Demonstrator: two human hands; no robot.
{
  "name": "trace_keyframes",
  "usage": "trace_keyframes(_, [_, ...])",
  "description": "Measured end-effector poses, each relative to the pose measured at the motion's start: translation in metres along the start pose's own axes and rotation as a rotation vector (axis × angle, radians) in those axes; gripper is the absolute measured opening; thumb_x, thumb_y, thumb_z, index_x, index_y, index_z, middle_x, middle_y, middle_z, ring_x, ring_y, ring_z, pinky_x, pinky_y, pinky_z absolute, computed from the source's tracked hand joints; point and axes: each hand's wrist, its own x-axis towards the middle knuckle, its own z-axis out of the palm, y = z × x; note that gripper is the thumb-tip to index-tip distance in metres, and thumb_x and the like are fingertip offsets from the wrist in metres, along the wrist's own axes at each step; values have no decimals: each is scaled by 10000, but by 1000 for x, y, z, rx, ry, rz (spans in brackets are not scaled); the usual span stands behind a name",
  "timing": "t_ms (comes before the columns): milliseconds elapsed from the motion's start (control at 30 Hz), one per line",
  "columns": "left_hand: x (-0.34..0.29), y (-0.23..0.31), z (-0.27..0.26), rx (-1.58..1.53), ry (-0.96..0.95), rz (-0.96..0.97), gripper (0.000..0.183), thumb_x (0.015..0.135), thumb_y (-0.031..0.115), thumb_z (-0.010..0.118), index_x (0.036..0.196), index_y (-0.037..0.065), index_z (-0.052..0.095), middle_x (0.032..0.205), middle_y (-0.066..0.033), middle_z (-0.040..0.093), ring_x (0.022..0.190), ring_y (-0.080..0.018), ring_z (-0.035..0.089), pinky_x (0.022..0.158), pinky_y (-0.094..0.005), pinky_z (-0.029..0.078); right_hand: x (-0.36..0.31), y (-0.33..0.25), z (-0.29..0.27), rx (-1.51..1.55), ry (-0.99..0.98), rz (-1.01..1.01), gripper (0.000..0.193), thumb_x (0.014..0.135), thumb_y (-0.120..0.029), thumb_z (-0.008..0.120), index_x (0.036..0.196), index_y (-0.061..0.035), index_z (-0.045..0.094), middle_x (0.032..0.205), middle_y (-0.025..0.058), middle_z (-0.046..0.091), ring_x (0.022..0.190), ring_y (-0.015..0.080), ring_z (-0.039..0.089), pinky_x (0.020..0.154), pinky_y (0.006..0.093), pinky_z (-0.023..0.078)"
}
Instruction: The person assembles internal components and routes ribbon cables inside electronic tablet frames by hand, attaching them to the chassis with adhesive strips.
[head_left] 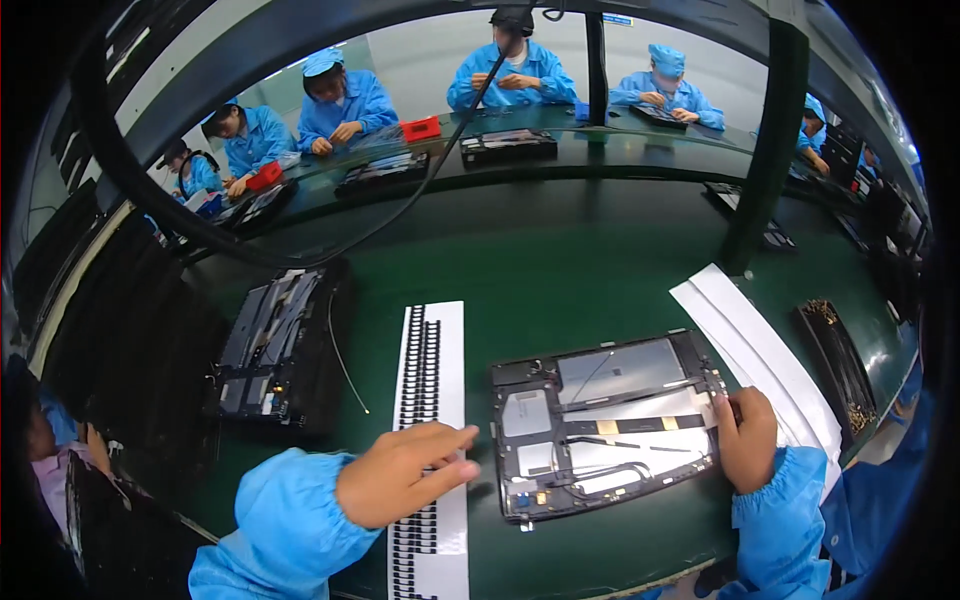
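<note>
1. Opened device (650, 386) lies on the green counter (560, 250) — long axis left to right, right end angled slightly away.
2. Right hand (750, 442) is nearer; I see it curled against the right edge, but can't tell whether it pinches.
3. Left hand (398, 476) hovers over the white sheet (451, 350) — fingers spread, pointing right.

We face a pale wall (420, 60) at twelve o'clock, a dark post (769, 150) at two, and a green surface (560, 265) reaching toward six.
</note>
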Motion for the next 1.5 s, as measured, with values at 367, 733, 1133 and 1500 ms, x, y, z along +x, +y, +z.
trace_keyframes(367, [-22,-38,-3,511,-22,225,497,750,292,599,1144,22,464,1205,-217,386,1087,-343,402,901,-413,324,59,-118,20,332,-213,-335,105,658,-38,590,723,16,528,670,133,514,635,258,536,571,318,426])
trace_keyframes(733, [43,-76,16,552,423,230,455,762,223,551,1100,-67,462,1175,-250,398,1112,-367,381,947,-429,296,92,-206,169,60,-501,-242,104,621,-44,539,639,43,592,700,233,580,653,372,583,617,405,486])
trace_keyframes(1133, [45,-74,7,567,418,210,434,729,164,572,1083,-63,465,1171,-240,402,1097,-371,383,933,-412,307,118,-219,184,92,-585,-54,238,614,-160,595,705,59,609,739,239,591,730,346,598,679,349,485])
trace_keyframes(1500, [45,-72,14,589,393,206,431,756,201,546,1079,-72,463,1161,-267,401,1094,-387,383,938,-420,299,116,-223,185,115,-632,23,236,626,-149,602,788,20,629,837,220,600,816,331,593,734,348,477])
